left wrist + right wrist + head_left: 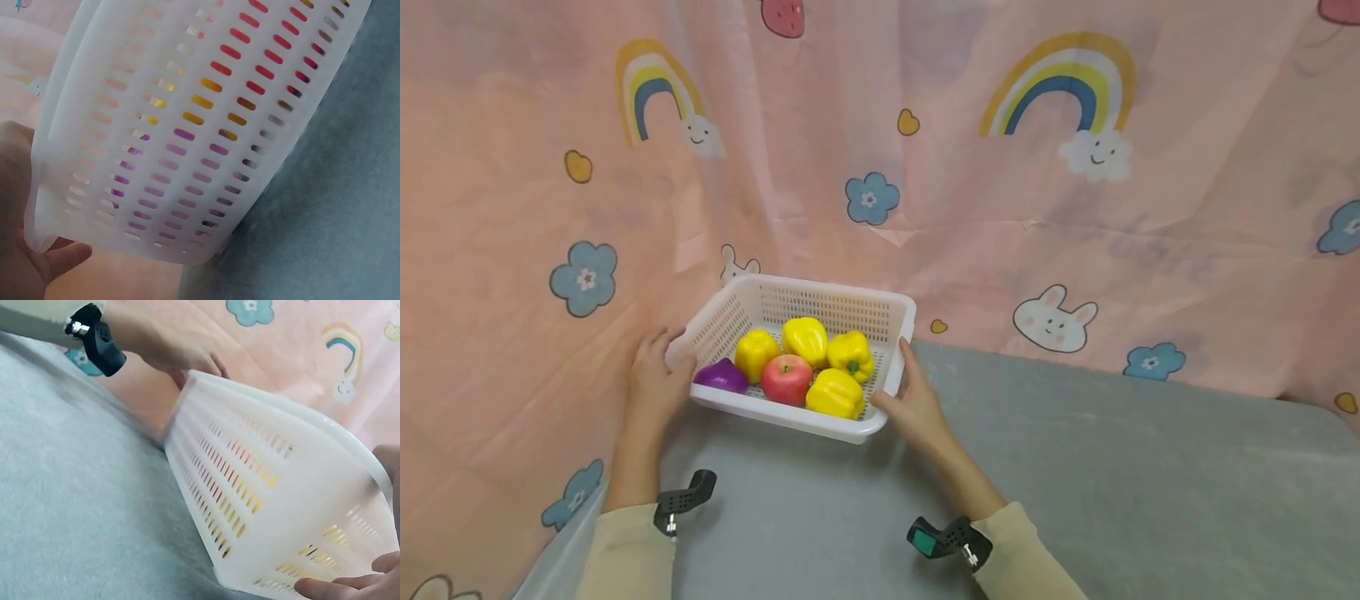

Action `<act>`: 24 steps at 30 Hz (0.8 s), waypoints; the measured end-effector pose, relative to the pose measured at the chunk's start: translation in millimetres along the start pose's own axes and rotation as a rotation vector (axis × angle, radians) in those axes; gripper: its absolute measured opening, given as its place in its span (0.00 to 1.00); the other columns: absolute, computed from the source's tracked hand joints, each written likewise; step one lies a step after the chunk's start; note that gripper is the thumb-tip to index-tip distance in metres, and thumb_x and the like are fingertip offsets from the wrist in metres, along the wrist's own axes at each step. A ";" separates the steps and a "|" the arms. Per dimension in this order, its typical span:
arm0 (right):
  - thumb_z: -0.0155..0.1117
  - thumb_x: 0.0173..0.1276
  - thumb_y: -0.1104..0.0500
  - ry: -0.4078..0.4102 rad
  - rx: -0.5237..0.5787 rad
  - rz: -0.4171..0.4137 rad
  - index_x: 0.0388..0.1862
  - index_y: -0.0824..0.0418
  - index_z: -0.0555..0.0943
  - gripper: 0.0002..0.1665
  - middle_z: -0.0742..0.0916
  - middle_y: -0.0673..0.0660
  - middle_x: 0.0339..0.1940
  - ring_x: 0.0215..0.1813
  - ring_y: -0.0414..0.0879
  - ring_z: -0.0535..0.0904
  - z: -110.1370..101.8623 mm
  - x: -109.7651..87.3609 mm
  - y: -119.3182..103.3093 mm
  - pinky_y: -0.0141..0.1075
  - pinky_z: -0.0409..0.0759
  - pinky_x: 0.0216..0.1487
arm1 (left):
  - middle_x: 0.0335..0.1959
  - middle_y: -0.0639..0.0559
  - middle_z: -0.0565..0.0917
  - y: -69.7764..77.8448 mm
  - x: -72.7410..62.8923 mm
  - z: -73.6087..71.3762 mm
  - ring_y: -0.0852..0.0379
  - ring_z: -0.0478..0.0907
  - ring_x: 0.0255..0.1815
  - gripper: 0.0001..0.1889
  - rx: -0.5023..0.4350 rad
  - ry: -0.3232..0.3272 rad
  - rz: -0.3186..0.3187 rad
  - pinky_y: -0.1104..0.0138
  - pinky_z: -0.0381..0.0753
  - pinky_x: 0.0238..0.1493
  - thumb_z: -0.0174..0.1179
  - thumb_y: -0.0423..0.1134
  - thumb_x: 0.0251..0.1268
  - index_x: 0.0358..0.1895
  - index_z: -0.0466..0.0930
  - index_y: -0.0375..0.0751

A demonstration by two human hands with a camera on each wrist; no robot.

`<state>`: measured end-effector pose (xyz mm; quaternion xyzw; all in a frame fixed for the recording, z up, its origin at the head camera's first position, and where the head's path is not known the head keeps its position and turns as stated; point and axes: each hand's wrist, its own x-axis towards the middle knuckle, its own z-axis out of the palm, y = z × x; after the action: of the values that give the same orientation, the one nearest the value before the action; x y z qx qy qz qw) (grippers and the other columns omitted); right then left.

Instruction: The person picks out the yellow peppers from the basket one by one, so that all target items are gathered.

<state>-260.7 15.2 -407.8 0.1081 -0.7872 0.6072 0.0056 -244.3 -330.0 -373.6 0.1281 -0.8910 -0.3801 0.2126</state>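
A white slotted plastic basket is at the back left of the grey table. In it lie a purple eggplant-like piece, a red apple and several yellow bell peppers. My left hand grips the basket's left end, thumb near the rim. At the right end my right hand holds the rim and side wall between thumb and fingers. Through the slots in the left wrist view, purple, yellow and red show. Whether the basket's underside fully touches the table cannot be made out.
A pink curtain printed with rainbows, flowers and rabbits hangs behind and to the left, close to the basket. The grey tabletop extends to the right. Black wrist mounts sit on both forearms.
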 end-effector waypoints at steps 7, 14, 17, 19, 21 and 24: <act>0.60 0.58 0.65 0.062 0.050 0.022 0.84 0.56 0.48 0.56 0.65 0.66 0.81 0.70 0.66 0.75 -2.4 0.9 0.2 0.54 0.83 0.59 | 0.78 0.36 0.65 -0.2 1.7 1.3 0.34 0.61 0.78 0.30 -0.133 -0.058 -0.137 0.41 0.65 0.74 0.49 0.35 0.73 0.77 0.62 0.44; 0.57 0.58 0.66 0.080 0.050 0.030 0.84 0.55 0.49 0.54 0.67 0.63 0.80 0.71 0.64 0.75 -24.9 4.0 -0.6 0.54 0.82 0.62 | 0.76 0.36 0.68 7.5 2.0 5.5 0.36 0.67 0.75 0.30 -0.227 -0.111 -0.154 0.47 0.73 0.70 0.53 0.37 0.73 0.78 0.62 0.46; 0.56 0.57 0.67 0.072 0.079 0.018 0.84 0.55 0.50 0.54 0.68 0.64 0.80 0.72 0.65 0.73 -37.3 5.4 -1.7 0.52 0.82 0.61 | 0.77 0.37 0.66 9.1 1.4 6.3 0.36 0.66 0.76 0.32 -0.285 -0.162 -0.113 0.45 0.70 0.72 0.56 0.37 0.73 0.79 0.60 0.48; 0.56 0.57 0.68 0.072 0.094 0.017 0.84 0.55 0.50 0.55 0.67 0.64 0.80 0.72 0.65 0.73 -44.4 4.7 -2.2 0.50 0.83 0.59 | 0.81 0.41 0.60 9.7 -0.4 6.6 0.37 0.60 0.80 0.35 -0.347 -0.239 -0.087 0.42 0.63 0.76 0.56 0.39 0.73 0.81 0.56 0.53; 0.56 0.57 0.68 0.085 0.109 0.019 0.84 0.54 0.50 0.54 0.67 0.63 0.80 0.73 0.65 0.72 -50.0 2.9 -2.6 0.45 0.83 0.56 | 0.84 0.45 0.51 8.8 -1.2 7.9 0.42 0.58 0.81 0.38 -0.465 -0.340 -0.074 0.50 0.66 0.77 0.54 0.40 0.75 0.82 0.48 0.58; 0.56 0.59 0.69 0.102 0.124 0.025 0.84 0.54 0.50 0.54 0.65 0.61 0.82 0.72 0.63 0.73 -56.0 -0.4 -2.3 0.40 0.83 0.54 | 0.86 0.49 0.44 7.4 -4.2 11.9 0.53 0.63 0.76 0.40 -0.670 -0.435 -0.062 0.67 0.73 0.70 0.51 0.37 0.76 0.83 0.41 0.63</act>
<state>-266.8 68.3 -391.0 0.0672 -0.7480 0.6595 0.0314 -246.8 -316.0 -376.8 -0.0050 -0.7376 -0.6742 0.0372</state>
